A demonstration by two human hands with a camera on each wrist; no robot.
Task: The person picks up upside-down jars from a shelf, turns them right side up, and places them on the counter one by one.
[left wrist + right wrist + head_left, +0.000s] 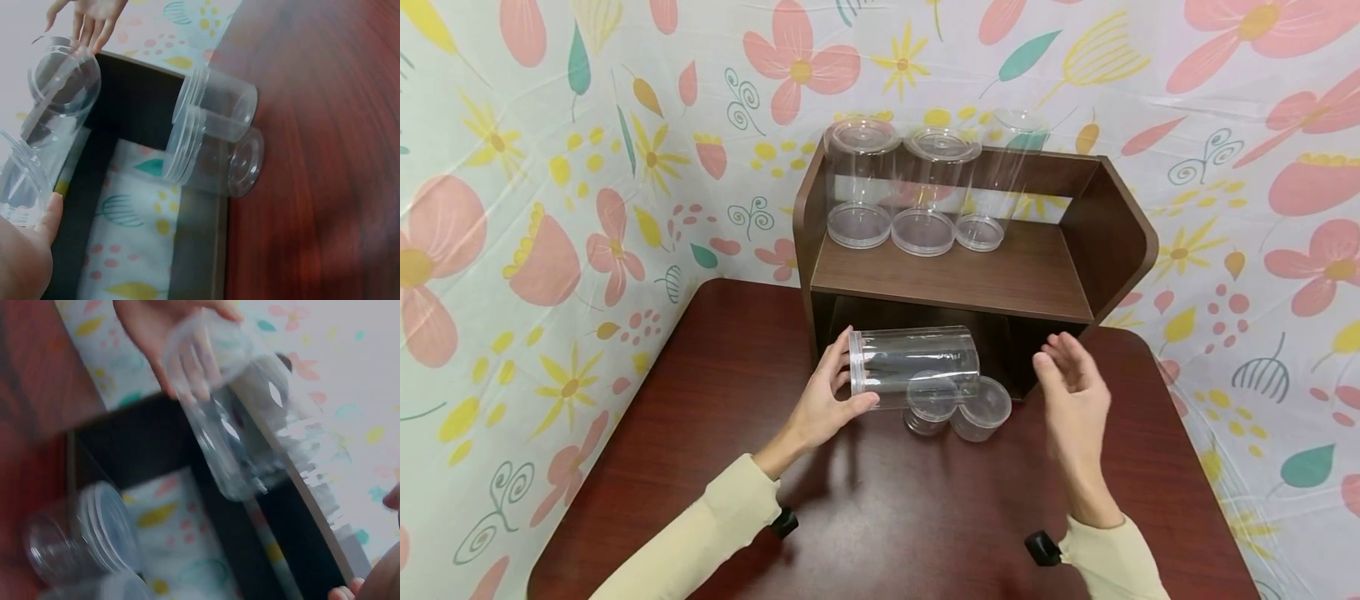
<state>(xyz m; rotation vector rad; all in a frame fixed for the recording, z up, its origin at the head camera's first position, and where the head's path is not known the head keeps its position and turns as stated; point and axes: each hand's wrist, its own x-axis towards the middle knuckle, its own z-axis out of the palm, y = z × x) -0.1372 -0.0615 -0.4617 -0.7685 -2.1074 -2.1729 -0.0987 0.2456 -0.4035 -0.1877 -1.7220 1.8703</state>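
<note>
My left hand [820, 404] grips a large clear plastic jar [917, 354] round its lidded end. The jar lies sideways in the air, its other end toward the right. Off to the right, my right hand [1075, 408] is raised with loosely bent fingers and holds nothing; a gap separates it from the jar. Below the held jar, two small clear lidded jars [985, 412] stand side by side on the table. The right wrist view shows the left fingers through the clear jar [234, 440], somewhat blurred.
A dark brown shelf unit [955, 279] stands at the back of the reddish-brown table [722, 367]. On its upper board are three tall clear jars [928, 187] in a row, left to middle. The lower compartment [1022, 342] is dark. Flower-patterned sheeting [565, 275] surrounds the table.
</note>
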